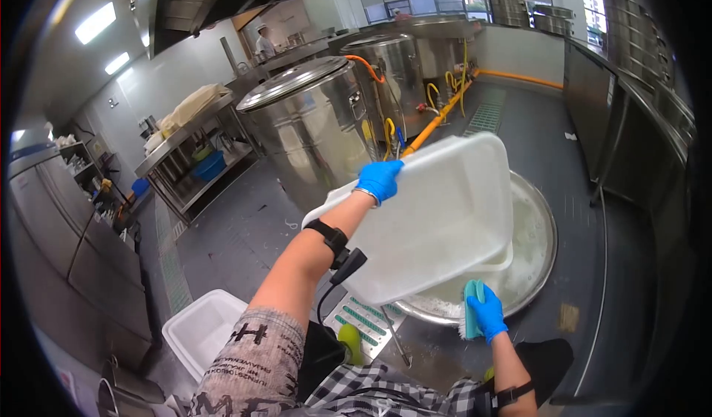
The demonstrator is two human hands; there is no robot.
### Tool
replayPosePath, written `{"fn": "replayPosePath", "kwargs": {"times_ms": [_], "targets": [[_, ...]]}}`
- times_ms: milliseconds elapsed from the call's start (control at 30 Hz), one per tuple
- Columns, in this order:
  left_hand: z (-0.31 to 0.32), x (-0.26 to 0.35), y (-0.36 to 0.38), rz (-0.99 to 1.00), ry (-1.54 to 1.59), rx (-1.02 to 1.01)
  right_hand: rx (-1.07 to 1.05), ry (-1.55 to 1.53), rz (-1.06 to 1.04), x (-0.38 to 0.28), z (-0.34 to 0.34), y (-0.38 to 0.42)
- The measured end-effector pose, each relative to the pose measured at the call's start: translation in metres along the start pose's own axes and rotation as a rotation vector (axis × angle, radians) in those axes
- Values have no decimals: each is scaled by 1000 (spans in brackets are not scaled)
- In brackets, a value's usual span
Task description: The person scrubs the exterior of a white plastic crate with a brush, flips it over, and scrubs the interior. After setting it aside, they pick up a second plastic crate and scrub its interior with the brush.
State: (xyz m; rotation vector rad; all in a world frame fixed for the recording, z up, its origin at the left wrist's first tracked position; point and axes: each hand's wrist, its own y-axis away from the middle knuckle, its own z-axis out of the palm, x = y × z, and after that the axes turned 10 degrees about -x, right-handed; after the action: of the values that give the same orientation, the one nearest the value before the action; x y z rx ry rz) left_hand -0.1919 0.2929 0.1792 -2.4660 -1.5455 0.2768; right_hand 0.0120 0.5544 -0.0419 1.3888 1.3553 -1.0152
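Observation:
My left hand (380, 180), in a blue glove, grips the upper rim of a white plastic tub (430, 217). The tub is tilted, its inside facing me, over a wide round metal basin (550, 246) of cloudy, sudsy water. Another white tub shows partly behind it. In my right hand (488, 315), also gloved in blue, is a teal scrub brush (472, 309) with white bristles. The brush is just below the tub's lower right corner, near the basin's front rim.
One more white tub (204, 328) sits on the floor at left. Large steel pots (304, 128) stand ahead, by an orange pipe (430, 129). A steel counter (615, 113) runs along the right. A floor drain grate (363, 320) lies before me. A person (265, 44) is at the back.

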Motion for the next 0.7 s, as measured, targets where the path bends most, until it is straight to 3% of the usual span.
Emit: {"fn": "replayPosePath", "kwargs": {"times_ms": [167,367,500,700], "targets": [[12,17,-10,182,-61,-27,71,-88,-30,2,-1,-5],[18,24,-9,199,-6,-60,103,6,-15,0,1,-6],[26,47,-3,261,6,-60,85,-55,-9,18,2,-11],[32,66,-7,367,74,-171,-14,87,83,16,8,-8]]}}
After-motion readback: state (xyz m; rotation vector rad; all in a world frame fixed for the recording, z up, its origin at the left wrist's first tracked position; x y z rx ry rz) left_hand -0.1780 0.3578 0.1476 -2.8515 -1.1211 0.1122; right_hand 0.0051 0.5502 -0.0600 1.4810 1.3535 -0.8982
